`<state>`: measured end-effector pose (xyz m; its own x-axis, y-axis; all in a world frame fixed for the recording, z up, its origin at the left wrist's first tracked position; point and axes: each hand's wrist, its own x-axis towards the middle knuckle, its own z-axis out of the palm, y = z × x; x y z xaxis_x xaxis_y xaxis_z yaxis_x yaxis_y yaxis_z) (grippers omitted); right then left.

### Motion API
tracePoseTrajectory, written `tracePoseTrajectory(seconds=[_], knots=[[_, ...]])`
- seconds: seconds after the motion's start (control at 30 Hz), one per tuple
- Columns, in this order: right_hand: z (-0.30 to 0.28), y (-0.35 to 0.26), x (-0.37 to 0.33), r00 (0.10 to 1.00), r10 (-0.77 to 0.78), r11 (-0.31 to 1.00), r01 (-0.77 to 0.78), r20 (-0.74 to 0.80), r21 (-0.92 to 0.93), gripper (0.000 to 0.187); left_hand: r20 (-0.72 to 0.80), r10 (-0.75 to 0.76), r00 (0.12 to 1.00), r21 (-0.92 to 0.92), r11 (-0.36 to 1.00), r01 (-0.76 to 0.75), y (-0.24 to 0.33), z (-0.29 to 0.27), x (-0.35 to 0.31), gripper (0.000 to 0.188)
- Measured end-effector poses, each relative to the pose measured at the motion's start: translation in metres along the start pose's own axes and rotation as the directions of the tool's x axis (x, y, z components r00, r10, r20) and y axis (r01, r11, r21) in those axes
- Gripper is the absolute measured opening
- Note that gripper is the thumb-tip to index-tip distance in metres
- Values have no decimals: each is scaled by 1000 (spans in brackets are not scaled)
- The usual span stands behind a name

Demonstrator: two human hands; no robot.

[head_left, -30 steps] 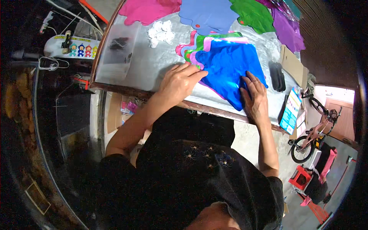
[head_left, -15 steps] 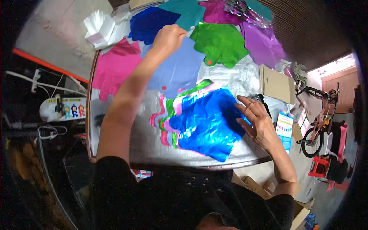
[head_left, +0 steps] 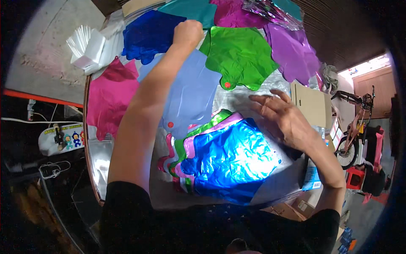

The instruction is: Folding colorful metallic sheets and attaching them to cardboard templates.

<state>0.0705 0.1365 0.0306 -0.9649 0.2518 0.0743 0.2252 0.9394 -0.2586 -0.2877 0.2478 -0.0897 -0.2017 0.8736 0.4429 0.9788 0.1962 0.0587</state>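
Note:
My left hand (head_left: 188,34) is closed in a fist at the far side of the table, where the dark blue foil piece (head_left: 152,36), the teal foil (head_left: 190,12) and the periwinkle foil (head_left: 190,91) meet. Its fingertips are hidden, so what they pinch does not show. My right hand (head_left: 288,122) hovers with fingers apart, just beyond the right edge of a shiny blue foil piece (head_left: 228,163). That piece tops a fanned stack whose pink, green and lilac scalloped edges stick out at the left and back. All these look like flat, uninflated foil balloons.
More flat foil lies around: pink (head_left: 113,97), green (head_left: 241,55), purple (head_left: 294,53) and magenta (head_left: 239,15). A white container (head_left: 89,53) stands back left, a cardboard box (head_left: 311,103) right. A skateboard (head_left: 59,139) and a bicycle (head_left: 355,127) are beyond the table (head_left: 169,199).
My right hand has lifted off the blue foil's right edge and moved farther back. My left hand is now turned into a fist, slightly farther away. The whole view has shifted.

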Motion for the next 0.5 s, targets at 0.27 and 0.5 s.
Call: tracePoseTrajectory(seconds=[0.27,0.5], knots=[[9,69,103,988,-37,997,47,-149,62,43,90,-426,900,-596,702,391,-31,2,-7,29],[64,154,223,916,-10,1000,5,-402,-15,36,216,-435,874,-723,531,443,-36,9,-4,29]])
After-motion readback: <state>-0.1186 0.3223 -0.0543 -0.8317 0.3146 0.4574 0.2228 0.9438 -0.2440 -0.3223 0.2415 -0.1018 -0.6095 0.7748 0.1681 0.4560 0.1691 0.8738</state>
